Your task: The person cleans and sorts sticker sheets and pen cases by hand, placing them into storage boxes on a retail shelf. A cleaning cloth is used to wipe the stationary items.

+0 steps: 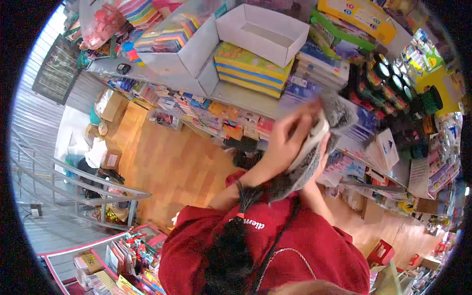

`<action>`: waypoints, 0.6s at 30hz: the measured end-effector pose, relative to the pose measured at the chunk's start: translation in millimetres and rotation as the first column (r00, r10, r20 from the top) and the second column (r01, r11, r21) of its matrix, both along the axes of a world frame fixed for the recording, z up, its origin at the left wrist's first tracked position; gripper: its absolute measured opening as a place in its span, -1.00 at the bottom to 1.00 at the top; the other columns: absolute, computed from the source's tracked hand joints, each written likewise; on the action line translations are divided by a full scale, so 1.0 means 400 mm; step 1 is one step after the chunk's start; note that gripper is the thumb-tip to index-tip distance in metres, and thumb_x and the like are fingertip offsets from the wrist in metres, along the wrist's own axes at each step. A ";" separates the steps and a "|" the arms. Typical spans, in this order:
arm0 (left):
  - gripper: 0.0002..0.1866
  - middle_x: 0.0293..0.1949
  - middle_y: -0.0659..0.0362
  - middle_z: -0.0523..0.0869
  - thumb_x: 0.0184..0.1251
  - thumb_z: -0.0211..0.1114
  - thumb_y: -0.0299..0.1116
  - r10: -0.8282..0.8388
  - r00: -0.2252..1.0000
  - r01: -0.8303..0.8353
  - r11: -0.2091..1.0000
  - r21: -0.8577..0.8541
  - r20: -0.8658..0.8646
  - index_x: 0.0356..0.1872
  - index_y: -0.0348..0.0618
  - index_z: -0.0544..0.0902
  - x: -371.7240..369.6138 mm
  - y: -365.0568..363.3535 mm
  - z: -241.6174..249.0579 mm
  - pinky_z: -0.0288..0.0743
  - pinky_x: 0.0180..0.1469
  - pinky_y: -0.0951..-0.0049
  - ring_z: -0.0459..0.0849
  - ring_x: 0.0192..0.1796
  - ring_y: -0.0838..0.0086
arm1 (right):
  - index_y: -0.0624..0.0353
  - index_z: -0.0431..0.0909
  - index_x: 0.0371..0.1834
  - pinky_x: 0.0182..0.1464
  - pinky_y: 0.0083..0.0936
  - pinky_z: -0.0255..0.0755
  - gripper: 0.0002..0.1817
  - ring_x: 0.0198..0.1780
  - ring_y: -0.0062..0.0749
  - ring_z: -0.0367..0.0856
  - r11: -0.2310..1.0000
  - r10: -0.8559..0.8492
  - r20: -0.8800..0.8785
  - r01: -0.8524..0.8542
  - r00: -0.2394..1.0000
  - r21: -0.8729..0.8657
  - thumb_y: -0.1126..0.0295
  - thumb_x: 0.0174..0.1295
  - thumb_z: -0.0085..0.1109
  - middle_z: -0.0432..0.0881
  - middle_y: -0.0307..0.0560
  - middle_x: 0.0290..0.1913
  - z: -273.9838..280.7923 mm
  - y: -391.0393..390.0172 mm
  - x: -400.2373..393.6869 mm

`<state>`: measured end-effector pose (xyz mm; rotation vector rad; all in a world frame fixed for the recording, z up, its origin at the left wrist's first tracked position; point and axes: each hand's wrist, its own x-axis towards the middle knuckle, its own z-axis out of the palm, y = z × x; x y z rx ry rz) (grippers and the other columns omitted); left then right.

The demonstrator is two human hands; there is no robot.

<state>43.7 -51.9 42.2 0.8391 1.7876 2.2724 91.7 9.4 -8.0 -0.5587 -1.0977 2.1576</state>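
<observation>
1. Above the front edge of the shelf [236, 96], both hands hold a grey cloth [307, 164] bunched around something pale.
2. The left hand [287, 142] has its fingers [300, 120] curled closed over the cloth; the right hand [322, 157] is mostly hidden behind it, its closure impossible to tell.
3. The cloth looks soft, light and limp; gripping a gathered fold suits it best.
4. Stacked goods crowd the shelf's front edge, with a white box [260, 32] further back; open room lies over the wooden floor [167, 162].

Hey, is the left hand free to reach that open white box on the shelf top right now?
Probably not at once: the left hand is gripping a grey cloth, though nothing blocks the way to the white box.
</observation>
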 end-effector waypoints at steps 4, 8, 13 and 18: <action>-0.24 0.36 -0.01 -0.13 0.33 -0.14 0.05 -0.370 0.922 0.388 0.890 0.239 -0.115 0.31 -0.34 -0.12 0.023 0.020 -0.020 -0.32 0.34 0.40 -0.18 0.40 0.31 | 0.26 0.28 0.10 0.00 -0.59 0.24 -0.58 -0.04 -0.53 0.35 0.960 0.064 -0.079 -0.040 0.995 0.276 0.17 0.32 -0.12 0.41 -0.18 -0.05 0.061 0.056 -0.026; -0.17 0.37 -0.07 -0.25 0.27 -0.11 0.07 -0.237 0.955 0.242 0.970 0.011 -0.179 0.33 -0.32 -0.21 0.019 0.028 0.000 -0.42 0.35 0.26 -0.29 0.42 0.20 | 0.27 0.27 0.14 0.05 -0.56 0.20 -0.53 0.00 -0.49 0.32 0.981 0.091 -0.075 -0.077 0.993 0.177 0.15 0.30 -0.12 0.36 -0.14 0.02 -0.009 0.106 -0.083; -0.10 0.37 -0.10 -0.21 0.22 -0.13 0.17 -0.054 0.879 -0.025 0.987 -0.160 -0.473 0.32 -0.35 -0.21 -0.052 0.007 0.030 -0.46 0.34 0.22 -0.29 0.41 0.15 | 0.29 0.21 0.19 0.13 -0.50 0.11 -0.49 0.07 -0.43 0.27 0.957 0.213 -0.034 -0.201 0.977 0.211 0.13 0.31 -0.16 0.33 -0.11 0.07 0.014 -0.021 -0.004; 0.00 0.36 -0.11 -0.29 0.14 -0.30 0.37 -0.366 0.897 0.379 0.925 0.006 -0.249 0.32 -0.34 -0.27 -0.011 0.036 -0.027 -0.47 0.34 0.27 -0.35 0.41 0.15 | 0.30 0.15 0.24 0.21 -0.45 0.03 -0.45 0.14 -0.37 0.23 0.947 0.161 -0.080 -0.131 0.984 0.294 0.11 0.32 -0.21 0.30 -0.07 0.12 0.087 0.040 -0.005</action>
